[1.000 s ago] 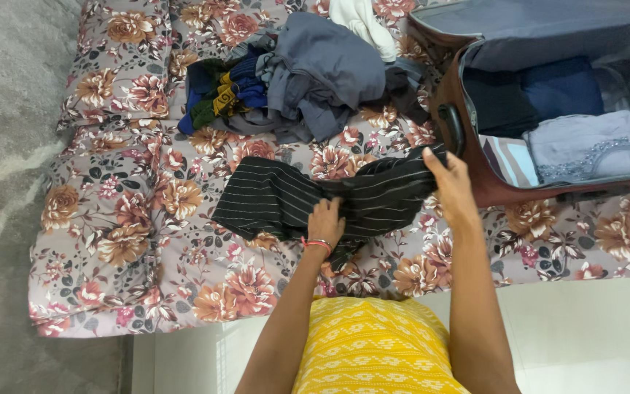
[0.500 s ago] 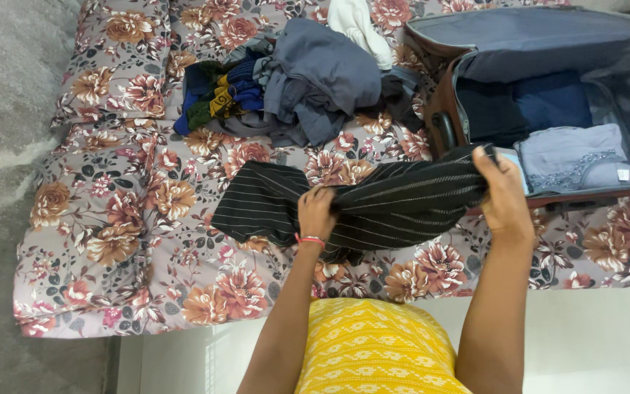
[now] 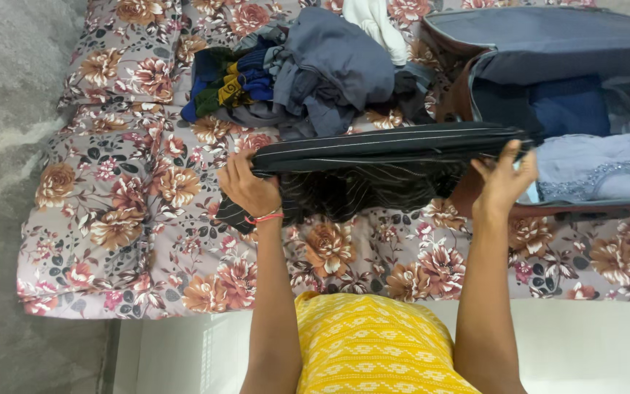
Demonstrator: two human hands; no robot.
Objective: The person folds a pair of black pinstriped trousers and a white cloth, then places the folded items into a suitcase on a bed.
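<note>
A: Since half a second back, both hands have lifted and spread; the black pinstriped cloth garment [image 3: 373, 164] is now pulled out into a long horizontal band.

B: Grip?

A: Left hand [image 3: 248, 188] has its fingers [image 3: 236, 166] curled closed over the garment's left end. Right hand [image 3: 503, 179] pinches the right end, fingers [image 3: 508, 152] closed on the fabric, just in front of the open grey soft-sided suitcase [image 3: 548, 44].

B: Position of the garment?

A: Held up above the floral-print mattress [image 3: 133, 211], top edge taut between the hands, lower part hanging slack and bunched. Its right end overlaps the suitcase rim.

B: Surroundings?

A: Heap of dark blue and grey crumpled clothes [image 3: 308, 73] lies on the mattress behind the garment. Folded pale blue and navy items sit inside the suitcase. Red thread bracelet [image 3: 264, 217] on the left wrist.
</note>
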